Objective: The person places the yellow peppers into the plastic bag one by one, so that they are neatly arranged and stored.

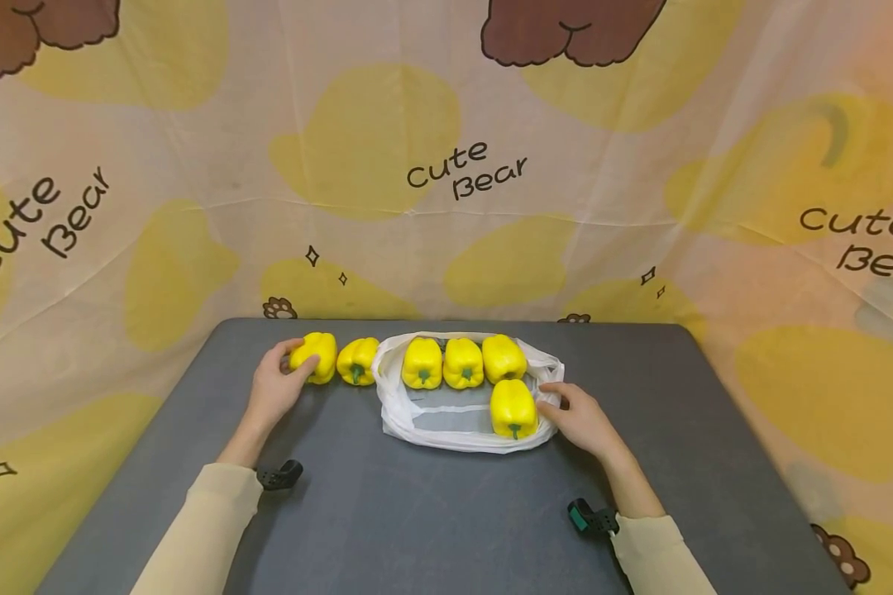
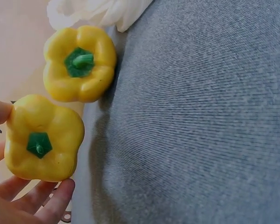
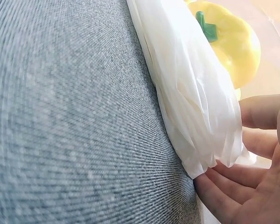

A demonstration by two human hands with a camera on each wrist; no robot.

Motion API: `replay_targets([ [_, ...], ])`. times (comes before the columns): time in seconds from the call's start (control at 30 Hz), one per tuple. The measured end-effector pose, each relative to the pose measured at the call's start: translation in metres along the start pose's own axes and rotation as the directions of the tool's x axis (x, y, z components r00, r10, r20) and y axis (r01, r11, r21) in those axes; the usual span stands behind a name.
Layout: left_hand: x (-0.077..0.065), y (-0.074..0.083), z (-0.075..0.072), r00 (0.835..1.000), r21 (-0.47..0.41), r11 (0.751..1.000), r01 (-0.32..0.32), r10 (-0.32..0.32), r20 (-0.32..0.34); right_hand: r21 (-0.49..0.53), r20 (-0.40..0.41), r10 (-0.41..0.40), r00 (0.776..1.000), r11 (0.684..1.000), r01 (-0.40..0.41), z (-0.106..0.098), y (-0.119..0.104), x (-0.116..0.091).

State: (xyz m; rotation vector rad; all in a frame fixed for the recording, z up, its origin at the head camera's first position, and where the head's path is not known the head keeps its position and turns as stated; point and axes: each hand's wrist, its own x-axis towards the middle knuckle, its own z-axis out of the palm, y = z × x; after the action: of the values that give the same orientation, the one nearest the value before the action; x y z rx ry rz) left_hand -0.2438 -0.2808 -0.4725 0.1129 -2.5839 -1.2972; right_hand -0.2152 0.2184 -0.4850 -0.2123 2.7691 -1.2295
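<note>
At the left, a yellow bell pepper [image 1: 316, 357] with a green stem is gripped by my left hand [image 1: 277, 382]. In the left wrist view the thumb lies on one side of this pepper [image 2: 44, 137] and the fingers on the other. A second yellow bell pepper [image 1: 356, 361] lies on its side between it and the bag. The white plastic bag [image 1: 461, 442] lies with its mouth rolled wide. Inside it are three peppers along the back and one more bell pepper [image 1: 513, 409] at front right. My right hand [image 1: 582, 417] holds the bag's right edge, fingers partly hidden behind plastic.
Everything lies on a dark grey tabletop [image 1: 417, 529], near its back edge. A patterned cloth [image 1: 357, 140] with bear drawings hangs behind and at both sides. Black wrist straps [image 1: 281, 476] show on both arms.
</note>
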Motion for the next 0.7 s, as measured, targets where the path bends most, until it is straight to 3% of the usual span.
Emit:
replay_targets([
  [0.7,-0.004,0.037,-0.009,0.995,0.015,0.996,-0.087,0.087,-0.057,-0.013,-0.004,-0.004,1.0,1.0,0.004,0.0,0.001,0.0],
])
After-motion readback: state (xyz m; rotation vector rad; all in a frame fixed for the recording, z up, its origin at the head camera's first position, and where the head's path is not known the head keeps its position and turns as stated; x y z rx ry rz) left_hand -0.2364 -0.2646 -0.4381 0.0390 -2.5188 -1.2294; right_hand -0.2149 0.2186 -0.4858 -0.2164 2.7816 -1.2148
